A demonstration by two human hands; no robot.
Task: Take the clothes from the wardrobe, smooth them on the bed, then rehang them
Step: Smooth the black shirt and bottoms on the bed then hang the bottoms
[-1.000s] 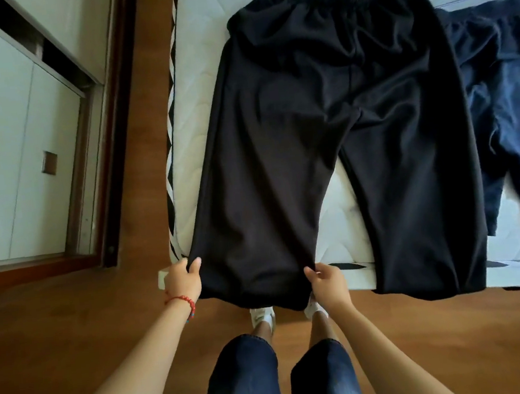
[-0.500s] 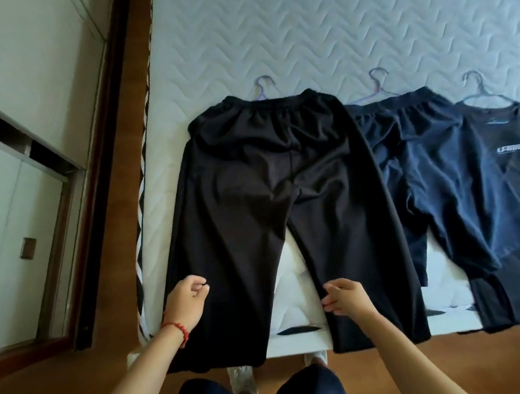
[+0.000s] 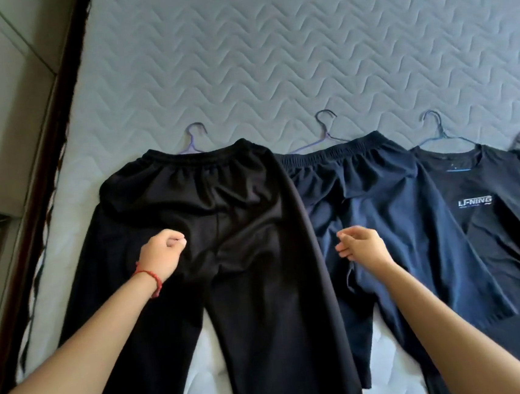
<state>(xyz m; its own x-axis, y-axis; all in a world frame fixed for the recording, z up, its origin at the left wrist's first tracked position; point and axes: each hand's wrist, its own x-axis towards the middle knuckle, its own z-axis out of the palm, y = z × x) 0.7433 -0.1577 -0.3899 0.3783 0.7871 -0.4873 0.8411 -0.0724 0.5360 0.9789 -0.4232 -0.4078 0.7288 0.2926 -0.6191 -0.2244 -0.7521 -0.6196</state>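
Black trousers [image 3: 225,247] lie flat on the bed [image 3: 270,53], hanger [image 3: 194,138] at 12 o'clock. Left hand [image 3: 161,257] and right hand [image 3: 363,247] hover, fingers loosely curled, holding nothing. Risk: dragging cloth rucks the neighbouring navy trousers [image 3: 381,217] at 3 o'clock.

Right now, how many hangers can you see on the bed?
3: one above the black trousers, one above the blue shorts, one in the T-shirt. More may be hidden off right.
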